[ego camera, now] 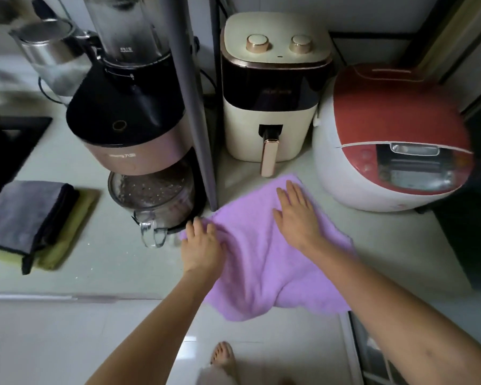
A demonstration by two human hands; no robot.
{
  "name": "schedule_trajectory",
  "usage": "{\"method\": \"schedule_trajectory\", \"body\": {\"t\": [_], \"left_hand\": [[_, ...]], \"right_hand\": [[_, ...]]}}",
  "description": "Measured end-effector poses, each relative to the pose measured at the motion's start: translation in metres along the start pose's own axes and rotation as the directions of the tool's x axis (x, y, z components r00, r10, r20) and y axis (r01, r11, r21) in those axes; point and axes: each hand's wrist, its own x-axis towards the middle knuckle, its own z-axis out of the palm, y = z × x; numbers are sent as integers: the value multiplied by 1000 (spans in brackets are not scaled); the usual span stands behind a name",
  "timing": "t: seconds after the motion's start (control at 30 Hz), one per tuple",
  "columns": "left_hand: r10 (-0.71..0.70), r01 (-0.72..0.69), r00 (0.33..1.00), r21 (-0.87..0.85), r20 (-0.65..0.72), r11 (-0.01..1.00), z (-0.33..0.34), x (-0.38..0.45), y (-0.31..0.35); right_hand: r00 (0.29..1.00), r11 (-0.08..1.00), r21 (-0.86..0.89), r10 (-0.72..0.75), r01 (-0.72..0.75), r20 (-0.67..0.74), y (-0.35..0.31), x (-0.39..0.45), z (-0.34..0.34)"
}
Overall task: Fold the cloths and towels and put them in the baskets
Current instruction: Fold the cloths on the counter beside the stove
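Note:
A purple towel [264,262] lies spread on the pale counter [103,259], its near edge hanging over the counter's front. My right hand [297,215] presses flat on the towel's far right part, fingers straight. On the towel's left corner rests my left hand [202,245], fingers spread, with the cloth bunched beside it. At the left of the counter sits a folded grey cloth [25,215] on top of a folded yellow-green cloth [67,232]. No basket is in view.
Behind the towel stand a blender with a glass jug [131,129], a cream air fryer [270,93] and a red-and-white rice cooker [395,140]. A grey pole [195,107] rises between blender and fryer. A kettle [53,56] stands at the far left. My bare foot [222,357] shows below.

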Motion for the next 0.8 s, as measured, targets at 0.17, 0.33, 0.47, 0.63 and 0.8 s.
{"method": "schedule_trajectory", "body": {"t": [0.17, 0.33, 0.47, 0.63, 0.8], "left_hand": [[-42, 27, 993, -130, -112, 991, 0, -30, -7], [-490, 102, 835, -806, -250, 583, 23, -105, -4], [-566, 364, 773, -931, 286, 28, 71, -154, 1], [-220, 389, 901, -921, 375, 26, 104, -158, 11], [-185, 366, 914, -931, 360, -3, 119, -131, 24]], "right_hand": [[983, 994, 64, -95, 86, 154, 21, -19, 3], [946, 870, 384, -236, 308, -224, 3, -87, -14], [932, 851, 388, -285, 354, -226, 7, -162, 2], [925, 904, 200, -358, 377, -126, 29, -192, 18], [917, 914, -75, -399, 398, -5, 33, -182, 23]]}}
